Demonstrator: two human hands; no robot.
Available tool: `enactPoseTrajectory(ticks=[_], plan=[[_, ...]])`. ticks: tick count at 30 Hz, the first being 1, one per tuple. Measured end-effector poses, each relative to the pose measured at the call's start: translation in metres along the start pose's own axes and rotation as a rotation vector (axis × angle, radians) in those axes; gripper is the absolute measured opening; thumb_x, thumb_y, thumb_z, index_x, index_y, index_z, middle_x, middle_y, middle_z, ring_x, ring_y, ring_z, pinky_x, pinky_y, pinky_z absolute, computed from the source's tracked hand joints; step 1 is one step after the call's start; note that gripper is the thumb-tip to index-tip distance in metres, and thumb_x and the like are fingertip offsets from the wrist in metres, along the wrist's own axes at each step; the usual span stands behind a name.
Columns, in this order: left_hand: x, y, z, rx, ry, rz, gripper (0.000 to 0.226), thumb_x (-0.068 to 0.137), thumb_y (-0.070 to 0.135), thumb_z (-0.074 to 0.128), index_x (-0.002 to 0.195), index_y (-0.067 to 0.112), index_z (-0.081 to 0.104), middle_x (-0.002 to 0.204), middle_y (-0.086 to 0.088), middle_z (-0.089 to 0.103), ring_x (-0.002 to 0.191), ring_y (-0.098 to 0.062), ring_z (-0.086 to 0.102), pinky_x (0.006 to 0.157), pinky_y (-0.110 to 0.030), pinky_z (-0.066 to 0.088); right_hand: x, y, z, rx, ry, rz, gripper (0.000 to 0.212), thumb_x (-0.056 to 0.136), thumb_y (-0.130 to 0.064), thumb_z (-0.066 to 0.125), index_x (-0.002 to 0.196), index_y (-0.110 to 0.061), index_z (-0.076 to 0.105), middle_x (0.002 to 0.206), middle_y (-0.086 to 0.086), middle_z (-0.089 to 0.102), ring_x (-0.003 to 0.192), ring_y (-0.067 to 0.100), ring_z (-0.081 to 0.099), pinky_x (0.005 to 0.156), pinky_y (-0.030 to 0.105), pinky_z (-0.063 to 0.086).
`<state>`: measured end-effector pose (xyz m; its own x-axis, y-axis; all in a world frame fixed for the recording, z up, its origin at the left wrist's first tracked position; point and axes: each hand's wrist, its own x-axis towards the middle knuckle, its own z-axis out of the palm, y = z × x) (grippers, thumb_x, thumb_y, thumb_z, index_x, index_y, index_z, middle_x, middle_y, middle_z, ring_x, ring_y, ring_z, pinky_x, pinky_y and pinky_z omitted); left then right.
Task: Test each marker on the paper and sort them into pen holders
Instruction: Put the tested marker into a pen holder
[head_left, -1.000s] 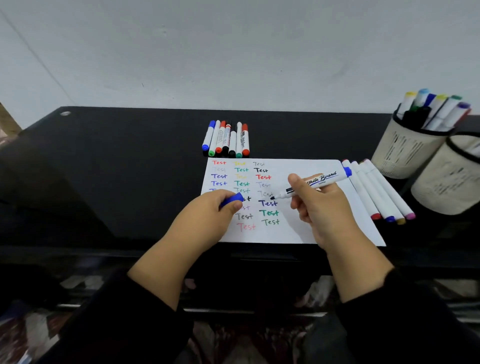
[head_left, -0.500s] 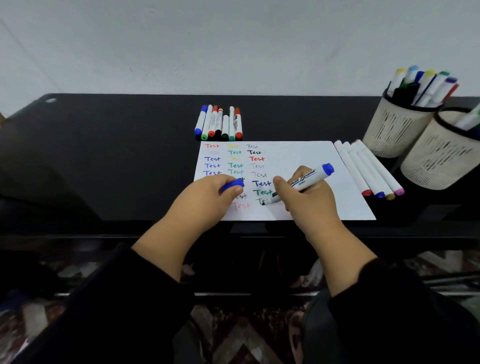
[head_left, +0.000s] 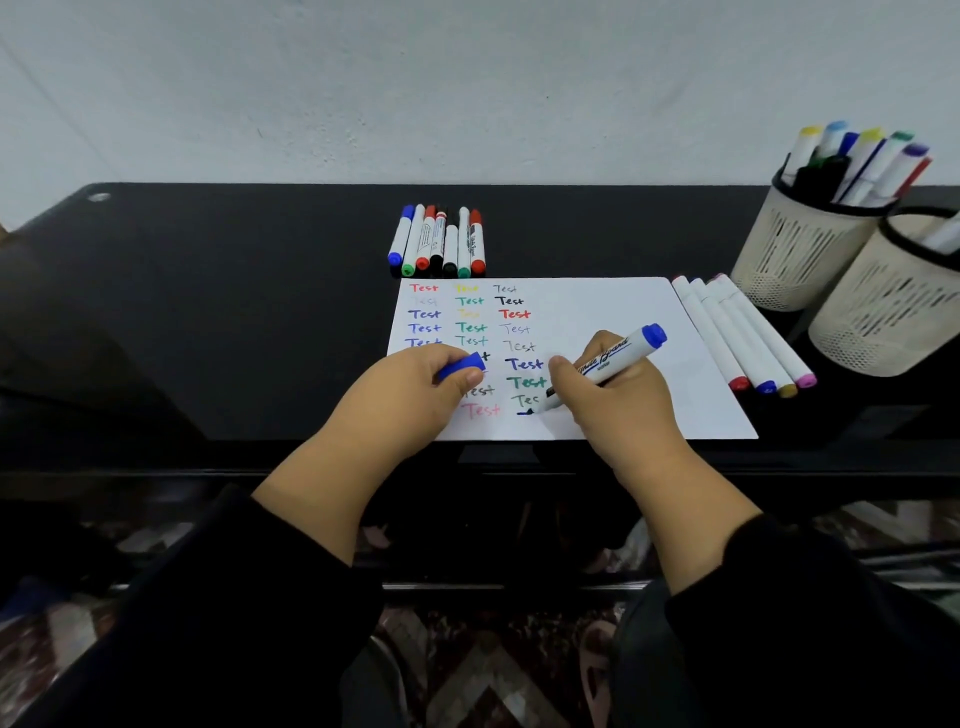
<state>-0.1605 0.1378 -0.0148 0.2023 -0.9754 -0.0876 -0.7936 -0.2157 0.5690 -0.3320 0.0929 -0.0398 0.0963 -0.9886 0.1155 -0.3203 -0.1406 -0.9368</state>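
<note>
My right hand (head_left: 618, 400) grips an uncapped blue whiteboard marker (head_left: 615, 358), its tip touching the white paper (head_left: 613, 312) beside a fresh dark blue stroke near the bottom of the third column. My left hand (head_left: 410, 400) pinches the marker's blue cap (head_left: 460, 366) and rests on the paper's left side, hiding part of the writing. The sheet carries three columns of "Test" in several colours. Two beige mesh pen holders stand at the right: the far holder (head_left: 795, 249) is full of markers, the near holder (head_left: 878, 312) shows one white marker.
Several capped whiteboard markers (head_left: 441, 241) lie in a row behind the paper. Several long white markers (head_left: 743, 332) with coloured ends lie between the paper and the holders. The black desk (head_left: 234, 312) stretches left; a wall rises behind it.
My right hand lowered the marker from above the middle of the sheet to its bottom edge and drew a short blue stroke. The left hand kept holding the cap.
</note>
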Motion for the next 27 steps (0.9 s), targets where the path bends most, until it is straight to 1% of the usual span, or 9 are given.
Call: enactPoseTrajectory(ticks=[2,3,5,7,16,21,23,26,27], plan=[[0.0002,0.0005,0.0000,0.011,-0.005,-0.001,0.041,0.095,0.044,0.044,0.132,0.026,0.050,0.127,0.006,0.055,0.094,-0.003,0.042,0.079,-0.021,0.032,-0.0013,-0.0012,0.0004,-0.015,-0.024,-0.001,0.035,0.088,-0.021,0.063,0.063,-0.015,0.039,0.045,-0.009,0.047,0.046,0.005,0.043,0.048,0.016,0.035],[0.0000,0.0007,-0.0001,0.013,-0.005,-0.001,0.041,0.095,0.044,0.044,0.132,0.026,0.049,0.127,0.007,0.055,0.094,-0.003,0.041,0.079,-0.021,0.032,-0.0020,-0.0026,0.0003,-0.016,-0.040,0.000,0.035,0.088,-0.019,0.062,0.063,-0.014,0.038,0.044,-0.009,0.048,0.045,0.004,0.045,0.047,0.014,0.035],[-0.0004,0.0010,-0.0003,0.007,-0.002,-0.001,0.040,0.095,0.043,0.044,0.131,0.026,0.050,0.125,0.007,0.056,0.093,-0.003,0.042,0.078,-0.021,0.032,-0.0028,-0.0050,-0.0009,0.011,-0.069,0.010,0.034,0.089,-0.014,0.060,0.063,-0.013,0.037,0.039,-0.013,0.050,0.043,-0.002,0.048,0.044,0.008,0.033],[-0.0009,0.0010,-0.0004,0.000,-0.001,-0.002,0.040,0.095,0.043,0.045,0.131,0.026,0.051,0.125,0.007,0.056,0.093,-0.003,0.042,0.078,-0.020,0.032,-0.0025,-0.0051,-0.0027,0.045,-0.058,0.015,0.035,0.089,-0.012,0.058,0.063,-0.013,0.036,0.037,-0.016,0.049,0.042,-0.005,0.047,0.042,0.007,0.031],[-0.0003,0.0002,-0.0004,-0.002,-0.010,-0.009,0.041,0.095,0.044,0.045,0.132,0.027,0.050,0.127,0.007,0.055,0.095,-0.003,0.042,0.079,-0.021,0.033,0.0007,0.0015,-0.0019,0.007,-0.009,-0.016,0.034,0.088,-0.017,0.062,0.063,-0.014,0.038,0.040,-0.017,0.046,0.045,-0.001,0.044,0.043,0.009,0.032],[0.0006,0.0012,-0.0009,0.007,-0.014,-0.014,0.042,0.095,0.044,0.044,0.132,0.027,0.049,0.128,0.007,0.055,0.096,-0.004,0.042,0.079,-0.022,0.034,-0.0001,0.0009,-0.0035,0.011,-0.003,-0.011,0.035,0.088,-0.014,0.059,0.062,-0.014,0.035,0.040,-0.014,0.048,0.043,-0.003,0.046,0.043,0.008,0.031],[0.0005,0.0011,-0.0010,0.007,-0.014,-0.013,0.042,0.095,0.044,0.044,0.132,0.027,0.049,0.127,0.007,0.055,0.096,-0.004,0.043,0.079,-0.022,0.033,0.0007,0.0008,-0.0044,0.017,0.027,-0.020,0.035,0.088,-0.014,0.060,0.063,-0.013,0.036,0.043,-0.010,0.045,0.043,-0.002,0.045,0.043,0.009,0.031],[0.0000,0.0013,-0.0008,0.003,-0.013,-0.012,0.042,0.095,0.044,0.044,0.133,0.026,0.049,0.128,0.007,0.055,0.096,-0.004,0.043,0.080,-0.022,0.033,0.0007,0.0004,-0.0046,0.006,0.018,-0.018,0.034,0.088,-0.014,0.060,0.064,-0.013,0.036,0.048,-0.008,0.044,0.043,-0.003,0.046,0.043,0.009,0.031],[-0.0002,0.0015,-0.0007,0.005,-0.014,-0.015,0.042,0.095,0.044,0.044,0.133,0.026,0.049,0.128,0.006,0.054,0.098,-0.005,0.044,0.080,-0.022,0.033,0.0004,0.0001,-0.0048,0.007,0.015,-0.013,0.034,0.088,-0.014,0.060,0.064,-0.013,0.036,0.051,-0.006,0.045,0.043,-0.002,0.046,0.043,0.008,0.031]])
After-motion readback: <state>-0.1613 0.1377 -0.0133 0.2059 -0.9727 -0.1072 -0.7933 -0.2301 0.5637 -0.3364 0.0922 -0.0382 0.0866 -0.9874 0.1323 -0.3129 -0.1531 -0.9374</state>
